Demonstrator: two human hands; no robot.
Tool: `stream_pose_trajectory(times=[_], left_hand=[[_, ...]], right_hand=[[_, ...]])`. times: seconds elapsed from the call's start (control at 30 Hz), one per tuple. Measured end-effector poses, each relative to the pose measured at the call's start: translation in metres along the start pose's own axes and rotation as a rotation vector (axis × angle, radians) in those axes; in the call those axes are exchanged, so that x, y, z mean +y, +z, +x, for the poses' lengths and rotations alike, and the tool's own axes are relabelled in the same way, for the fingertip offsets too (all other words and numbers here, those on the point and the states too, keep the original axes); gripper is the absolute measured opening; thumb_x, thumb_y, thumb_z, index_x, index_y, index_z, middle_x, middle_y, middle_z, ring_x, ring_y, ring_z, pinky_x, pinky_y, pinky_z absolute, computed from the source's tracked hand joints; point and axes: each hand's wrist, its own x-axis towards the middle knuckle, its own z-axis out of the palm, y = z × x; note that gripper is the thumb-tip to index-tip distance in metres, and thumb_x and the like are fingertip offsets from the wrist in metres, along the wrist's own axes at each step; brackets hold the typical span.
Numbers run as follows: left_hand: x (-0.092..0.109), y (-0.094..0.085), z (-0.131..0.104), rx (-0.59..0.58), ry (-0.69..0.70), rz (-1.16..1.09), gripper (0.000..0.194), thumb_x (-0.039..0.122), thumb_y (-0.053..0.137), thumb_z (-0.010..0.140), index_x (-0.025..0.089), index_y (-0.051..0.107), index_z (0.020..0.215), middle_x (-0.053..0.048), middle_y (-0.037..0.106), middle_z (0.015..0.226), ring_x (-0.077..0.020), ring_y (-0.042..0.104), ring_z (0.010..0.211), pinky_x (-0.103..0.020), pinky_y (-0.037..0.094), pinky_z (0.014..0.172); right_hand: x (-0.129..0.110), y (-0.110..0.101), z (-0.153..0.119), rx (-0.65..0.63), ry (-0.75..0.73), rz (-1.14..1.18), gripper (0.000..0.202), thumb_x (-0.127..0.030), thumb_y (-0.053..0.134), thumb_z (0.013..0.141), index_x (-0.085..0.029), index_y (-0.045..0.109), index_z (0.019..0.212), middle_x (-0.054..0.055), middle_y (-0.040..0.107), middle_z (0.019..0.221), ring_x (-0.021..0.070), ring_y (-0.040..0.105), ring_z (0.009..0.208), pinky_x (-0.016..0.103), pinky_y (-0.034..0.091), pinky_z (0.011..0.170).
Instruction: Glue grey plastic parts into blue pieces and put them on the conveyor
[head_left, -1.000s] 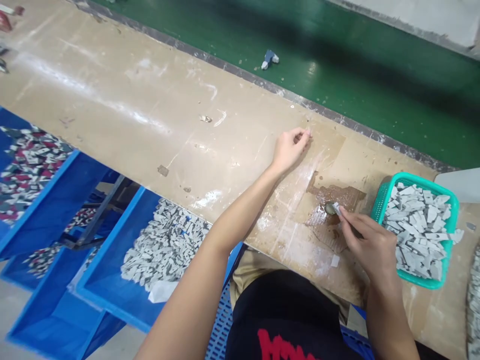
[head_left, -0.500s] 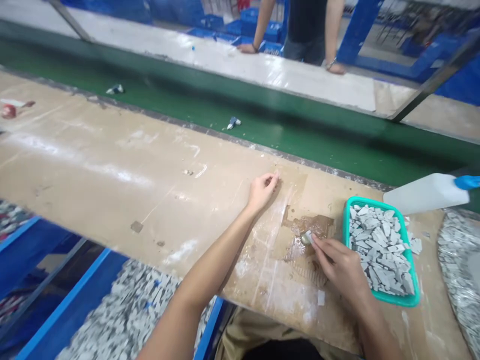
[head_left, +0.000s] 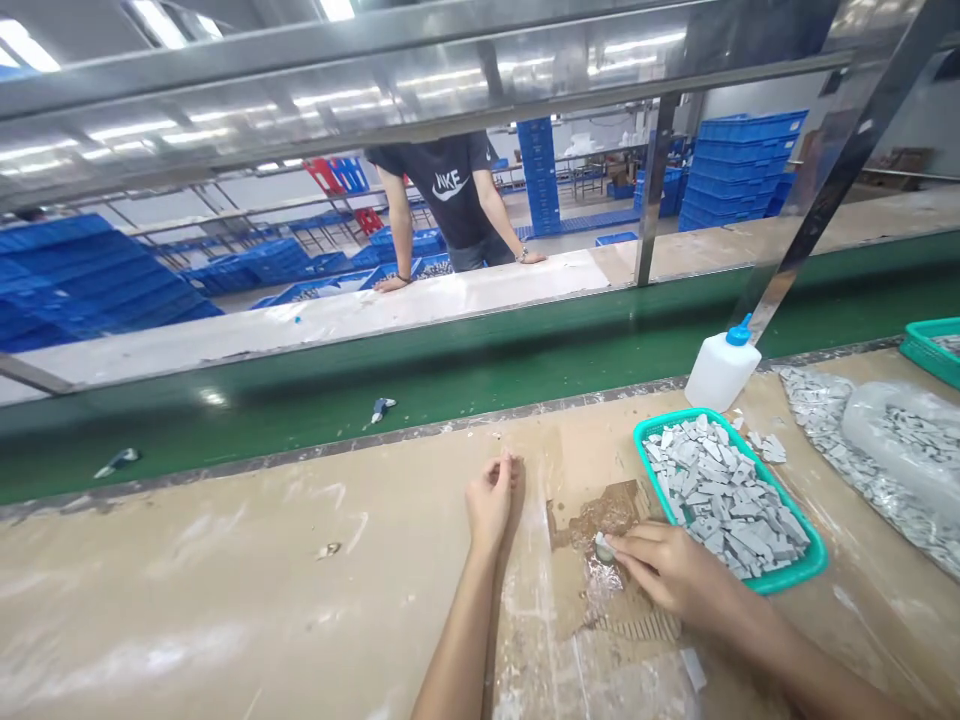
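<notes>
My right hand pinches a small grey-white piece between thumb and fingertips, low over a wet, shiny patch of torn cardboard. To its left, my left hand hovers at or rests on the cardboard-covered bench, thumb and fingers closed together. What sits in that pinch, if anything, is too small to make out. Beside my right hand is a green plastic basket heaped with similar flat grey pieces.
A white bottle with a blue cap stands behind the basket. Bags of grey pieces lie at the right. Along the bench's far edge runs a green belt carrying small dark-and-white parts. Across it, a person leans on the opposite bench.
The camera view has tilted up and turned, showing more of the room. Both hands stay at about the same spots on the bench, the right one still pinching the piece.
</notes>
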Motion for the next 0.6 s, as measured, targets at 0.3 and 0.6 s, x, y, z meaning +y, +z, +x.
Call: stream_pose_trajectory(times=[0.3,0.6], left_hand=[[0.0005,-0.0004,-0.0036,-0.005,0.026,0.017,0.056,0.063,0.052,0.085,0.013,0.076,0.087,-0.006,0.073,0.072,-0.0199,0.066,0.067,-0.029,0.051,0.065],[0.0008,0.0023,-0.0031,-0.004,0.009,-0.009,0.048,0.057,0.052,0.086,0.015,0.075,0.086,-0.008,0.075,0.078,-0.0205,0.068,0.073,-0.028,0.052,0.068]], right_hand=[[0.0027,-0.0001,-0.0006,0.039,0.003,0.055,0.035,-0.011,0.05,0.096,-0.021,0.071,0.122,0.007,0.078,0.105,0.0181,0.075,0.094,0.028,0.06,0.084],[-0.0022,-0.0074,0.0039,0.092,0.028,0.078,0.029,-0.016,0.052,0.098,-0.024,0.077,0.111,0.004,0.08,0.094,0.0174,0.077,0.084,0.027,0.063,0.076]])
